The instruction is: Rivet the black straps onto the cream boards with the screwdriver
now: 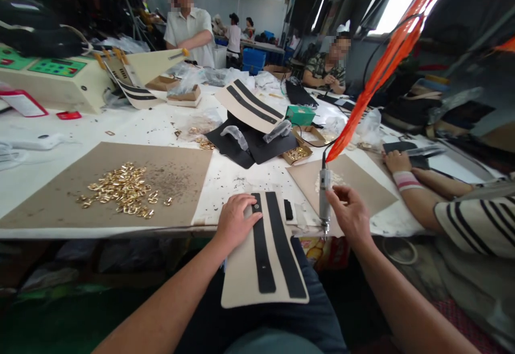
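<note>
On my feed now, the left hand [237, 222] lies open and flat, pinning a striped panel [245, 279] that runs from the table edge [120, 232] down over the lap [322, 289]. The right hand [350, 215] is clamped round a silver electric tool [325, 196], held upright, its tip [324, 230] down just beside the panel. Gold rings [120, 190] lie heaped on a brown board [181, 182] to the left. From here, I can't quite tell what that tip touches.
</note>
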A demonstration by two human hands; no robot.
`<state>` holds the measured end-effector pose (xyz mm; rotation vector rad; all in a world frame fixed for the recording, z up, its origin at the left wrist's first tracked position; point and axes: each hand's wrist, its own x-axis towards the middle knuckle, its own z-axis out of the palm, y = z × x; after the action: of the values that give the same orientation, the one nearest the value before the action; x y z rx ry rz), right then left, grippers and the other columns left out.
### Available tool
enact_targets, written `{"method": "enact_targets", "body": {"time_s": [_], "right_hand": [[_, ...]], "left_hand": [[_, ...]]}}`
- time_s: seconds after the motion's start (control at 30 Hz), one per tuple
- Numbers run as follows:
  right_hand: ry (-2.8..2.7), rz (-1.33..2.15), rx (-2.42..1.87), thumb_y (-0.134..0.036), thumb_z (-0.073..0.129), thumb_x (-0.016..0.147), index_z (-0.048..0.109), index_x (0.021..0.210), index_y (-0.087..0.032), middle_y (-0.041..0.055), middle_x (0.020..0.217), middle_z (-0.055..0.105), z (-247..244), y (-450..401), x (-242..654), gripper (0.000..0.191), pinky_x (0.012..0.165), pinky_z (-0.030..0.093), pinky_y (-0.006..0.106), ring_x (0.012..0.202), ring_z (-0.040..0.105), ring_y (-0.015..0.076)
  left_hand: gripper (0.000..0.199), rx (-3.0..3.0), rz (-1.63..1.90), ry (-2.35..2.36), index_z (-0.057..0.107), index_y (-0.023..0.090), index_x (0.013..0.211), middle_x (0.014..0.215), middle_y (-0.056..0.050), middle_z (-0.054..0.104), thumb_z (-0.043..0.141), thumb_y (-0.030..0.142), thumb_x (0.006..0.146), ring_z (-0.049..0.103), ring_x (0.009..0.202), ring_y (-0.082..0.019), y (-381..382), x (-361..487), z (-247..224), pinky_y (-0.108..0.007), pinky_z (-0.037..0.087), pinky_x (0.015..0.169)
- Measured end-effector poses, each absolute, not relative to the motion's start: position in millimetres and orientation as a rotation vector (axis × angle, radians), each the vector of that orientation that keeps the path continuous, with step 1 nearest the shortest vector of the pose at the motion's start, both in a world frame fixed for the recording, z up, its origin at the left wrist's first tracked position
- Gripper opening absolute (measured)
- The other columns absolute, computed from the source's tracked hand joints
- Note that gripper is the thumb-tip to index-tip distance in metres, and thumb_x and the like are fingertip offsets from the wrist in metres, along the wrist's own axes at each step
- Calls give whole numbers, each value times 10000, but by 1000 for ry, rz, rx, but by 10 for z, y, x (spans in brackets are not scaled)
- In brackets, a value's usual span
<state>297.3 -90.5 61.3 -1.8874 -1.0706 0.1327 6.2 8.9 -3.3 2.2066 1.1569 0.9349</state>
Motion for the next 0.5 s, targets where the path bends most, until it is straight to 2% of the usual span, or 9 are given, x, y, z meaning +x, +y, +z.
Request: {"method": "enact_targets", "body": {"time_s": [0.07, 0.13, 0.17, 0.23, 0.33, 0.5], "right_hand": [[-1034, 263, -1945, -625, 732, 755, 655, 1229, -137, 134, 1021, 736, 516, -915, 3131, 684, 766, 536, 371, 858, 685, 260], [-1081, 441, -2005, -587, 763, 724, 625, 1288, -148, 125, 1026, 743, 438, -878, 3207, 728, 740, 534, 360, 843, 696, 259], [-1125, 496, -2038, -564, 758, 730, 640, 1264, -163, 106, 992, 749, 412, -854, 3223, 678, 721, 523, 350, 823, 695, 256], [-1213, 505, -2093, -528, 726, 756, 700, 1099, -185, 58, 851, 737, 387, -810, 3227, 486, 682, 490, 332, 767, 672, 243], [-1173, 607, -1986, -483, 691, 772, 684, 857, -189, 21, 706, 672, 420, -747, 3173, 306, 613, 467, 308, 692, 624, 217], [-753, 1018, -1320, -332, 771, 721, 643, 892, -200, 5, 817, 674, 656, -509, 2760, 251, 646, 569, 309, 702, 650, 174]], "left_hand": [[274, 2211, 935, 1149, 702, 236, 1053, 1201, -57, 724, 809, 208, 802, 614, 1186, -285, 103, 64, -24, -509, 483, 1049], [269, 2221, 936, 1145, 704, 237, 1052, 1200, -58, 724, 807, 208, 805, 620, 1181, -285, 109, 65, -18, -512, 487, 1045], [269, 2227, 937, 1145, 703, 236, 1052, 1200, -58, 724, 808, 211, 805, 621, 1180, -285, 109, 65, -18, -513, 488, 1045], [271, 2235, 944, 1147, 700, 235, 1051, 1201, -58, 726, 811, 215, 804, 621, 1181, -284, 105, 65, -29, -516, 489, 1045], [279, 2236, 947, 1155, 694, 236, 1050, 1200, -53, 730, 819, 228, 801, 621, 1187, -279, 99, 64, -55, -510, 493, 1045], [282, 2228, 936, 1170, 693, 246, 1055, 1211, -51, 724, 824, 257, 805, 613, 1202, -279, 89, 64, -60, -504, 489, 1052]]}}
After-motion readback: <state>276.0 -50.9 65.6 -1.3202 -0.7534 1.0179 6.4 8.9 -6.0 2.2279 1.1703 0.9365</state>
